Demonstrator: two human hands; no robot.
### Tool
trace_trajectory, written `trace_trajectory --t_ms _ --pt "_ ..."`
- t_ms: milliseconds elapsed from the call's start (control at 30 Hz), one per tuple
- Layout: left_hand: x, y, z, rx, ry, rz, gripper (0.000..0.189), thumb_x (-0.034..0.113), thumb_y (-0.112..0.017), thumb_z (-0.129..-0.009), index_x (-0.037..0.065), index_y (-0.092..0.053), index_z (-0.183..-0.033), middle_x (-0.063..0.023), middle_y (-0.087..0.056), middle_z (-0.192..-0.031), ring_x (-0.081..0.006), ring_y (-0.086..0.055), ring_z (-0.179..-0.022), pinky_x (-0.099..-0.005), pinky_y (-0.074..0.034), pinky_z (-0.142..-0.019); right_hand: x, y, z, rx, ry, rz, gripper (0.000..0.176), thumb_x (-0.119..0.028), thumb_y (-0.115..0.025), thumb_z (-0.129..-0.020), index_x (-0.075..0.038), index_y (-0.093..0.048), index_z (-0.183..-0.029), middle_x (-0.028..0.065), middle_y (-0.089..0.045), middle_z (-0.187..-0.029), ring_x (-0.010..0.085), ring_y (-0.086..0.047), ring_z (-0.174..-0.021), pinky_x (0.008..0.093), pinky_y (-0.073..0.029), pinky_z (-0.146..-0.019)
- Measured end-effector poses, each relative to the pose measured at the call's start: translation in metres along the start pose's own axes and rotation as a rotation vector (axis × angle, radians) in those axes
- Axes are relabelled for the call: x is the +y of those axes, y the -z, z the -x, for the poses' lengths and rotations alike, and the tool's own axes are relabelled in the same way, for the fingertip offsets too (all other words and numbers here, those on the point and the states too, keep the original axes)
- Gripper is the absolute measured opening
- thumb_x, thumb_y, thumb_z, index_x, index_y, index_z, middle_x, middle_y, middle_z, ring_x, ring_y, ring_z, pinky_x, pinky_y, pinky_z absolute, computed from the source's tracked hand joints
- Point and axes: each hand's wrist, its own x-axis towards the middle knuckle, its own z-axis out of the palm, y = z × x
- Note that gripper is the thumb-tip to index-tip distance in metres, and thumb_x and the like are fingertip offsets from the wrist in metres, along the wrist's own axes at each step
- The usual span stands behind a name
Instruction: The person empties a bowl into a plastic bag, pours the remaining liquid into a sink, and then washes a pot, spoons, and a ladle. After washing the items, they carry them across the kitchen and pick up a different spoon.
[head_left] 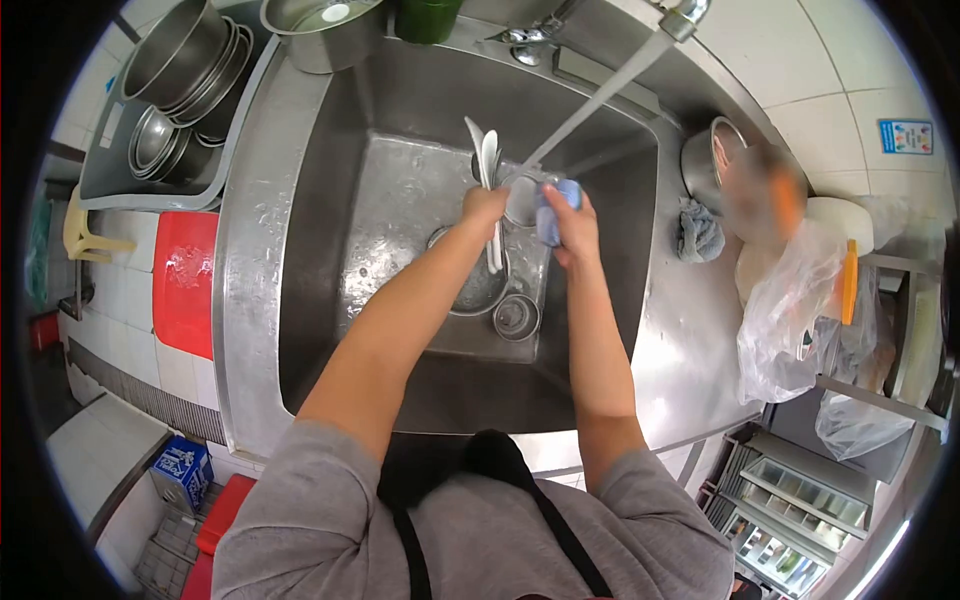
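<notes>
Over the sink, my left hand is closed around a small bundle of cutlery, light-coloured and spoon-like, with ends sticking out above and below the fist. My right hand grips a blue sponge just to the right of it. Between the two hands, a clear round container sits lower in the sink. A small clear cup rests on the sink floor nearer to me. Beside it is a round dish, partly hidden by my left forearm.
The tap reaches in from the upper right, its stream falling near my hands. A grey tub of stacked metal bowls stands upper left, above a red board. On the right ledge are a crumpled cloth, a metal pot and plastic bags.
</notes>
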Motion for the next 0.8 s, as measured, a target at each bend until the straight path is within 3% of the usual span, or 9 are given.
trace_trajectory --t_ms 167,267,367,467,600,667,700,733,800 --pt "-0.006 -0.007 -0.016 0.048 -0.121 -0.085 0.032 0.015 -0.060 -0.069 -0.007 -0.054 -0.091 -0.0212 -0.059 -0.082 -0.0291 -0.059 -0.078 -0.0357 -0.044 -0.066 -0.003 -0.031 -0.030 0.065 0.172 0.353 0.044 -0.025 -0.071 -0.063 0.001 -0.054 -0.094 0.0086 -0.059 -0.078 0.0185 -0.055 -0.065 0.0308 -0.044 -0.065" --pt "0.033 0.009 0.030 0.243 -0.232 -0.249 0.026 0.010 -0.058 -0.071 -0.007 -0.054 -0.089 -0.0195 -0.059 -0.083 -0.0264 -0.059 -0.077 -0.0341 -0.044 -0.065 0.020 -0.025 -0.054 0.323 0.279 0.688 0.047 -0.025 -0.072 -0.061 0.002 -0.053 -0.095 0.0101 -0.059 -0.079 0.0199 -0.055 -0.068 0.0329 -0.044 -0.066" --pt "0.034 0.032 0.031 0.166 -0.215 0.110 0.028 0.009 -0.059 -0.071 -0.007 -0.053 -0.093 -0.0145 -0.059 -0.084 -0.0206 -0.056 -0.076 -0.0304 -0.042 -0.065 0.061 -0.025 -0.060 0.013 0.116 0.160 0.034 -0.018 -0.065 -0.066 0.000 -0.052 -0.092 0.0073 -0.058 -0.079 0.0175 -0.054 -0.072 0.0299 -0.043 -0.065" --pt "0.029 0.044 0.029 0.183 -0.141 0.360 0.028 0.010 -0.060 -0.071 -0.006 -0.053 -0.093 -0.0132 -0.058 -0.083 -0.0202 -0.056 -0.076 -0.0301 -0.042 -0.067 0.065 -0.047 -0.042 0.054 0.036 -0.044 0.031 -0.017 -0.062 -0.070 -0.001 -0.051 -0.094 0.0068 -0.056 -0.080 0.0162 -0.053 -0.072 0.0287 -0.042 -0.061" --pt "0.029 0.060 0.040 0.179 -0.253 0.138 0.026 0.012 -0.061 -0.071 -0.005 -0.055 -0.091 -0.0148 -0.059 -0.083 -0.0229 -0.057 -0.076 -0.0313 -0.043 -0.067 0.082 -0.060 -0.047 0.073 -0.022 0.353 0.049 -0.033 -0.062 -0.072 0.006 -0.051 -0.101 0.0119 -0.058 -0.082 0.0195 -0.055 -0.074 0.0310 -0.043 -0.065" --pt "0.037 0.079 0.041 0.262 -0.294 -0.305 0.027 0.014 -0.061 -0.071 -0.005 -0.055 -0.090 -0.0173 -0.060 -0.083 -0.0266 -0.058 -0.077 -0.0328 -0.043 -0.068 0.091 -0.058 -0.049 0.031 0.080 0.656 0.054 -0.039 -0.060 -0.071 0.006 -0.052 -0.100 0.0153 -0.059 -0.084 0.0235 -0.057 -0.075 0.0326 -0.043 -0.067" --pt "0.031 0.090 0.034 0.283 -0.381 -0.268 0.028 0.015 -0.060 -0.073 -0.009 -0.055 -0.089 -0.0132 -0.060 -0.076 -0.0164 -0.055 -0.071 -0.0282 -0.042 -0.065 0.096 -0.055 -0.046 -0.017 0.207 0.953 0.060 -0.045 -0.059 -0.070 0.007 -0.052 -0.099 0.0186 -0.060 -0.086 0.0274 -0.058 -0.077 0.0342 -0.044 -0.069" --pt "0.022 0.104 0.031 0.288 -0.366 -0.276 0.028 0.015 -0.060 -0.073 -0.009 -0.055 -0.089 -0.0132 -0.060 -0.076 -0.0164 -0.055 -0.071 -0.0282 -0.042 -0.065 0.101 -0.051 -0.042 -0.026 0.192 0.953 0.060 -0.045 -0.059 -0.070 0.007 -0.052 -0.099 0.0186 -0.060 -0.086 0.0274 -0.058 -0.077 0.0342 -0.044 -0.069" --pt "0.019 0.128 0.025 0.346 -0.380 -0.236 0.028 0.015 -0.062 -0.071 -0.006 -0.056 -0.089 -0.0173 -0.060 -0.083 -0.0256 -0.058 -0.076 -0.0329 -0.043 -0.067 0.106 -0.046 -0.038 -0.442 -0.203 0.764 0.079 -0.049 -0.059 -0.066 0.010 -0.040 -0.115 0.0252 -0.051 -0.106 0.0288 -0.050 -0.099 0.0350 -0.040 -0.082"
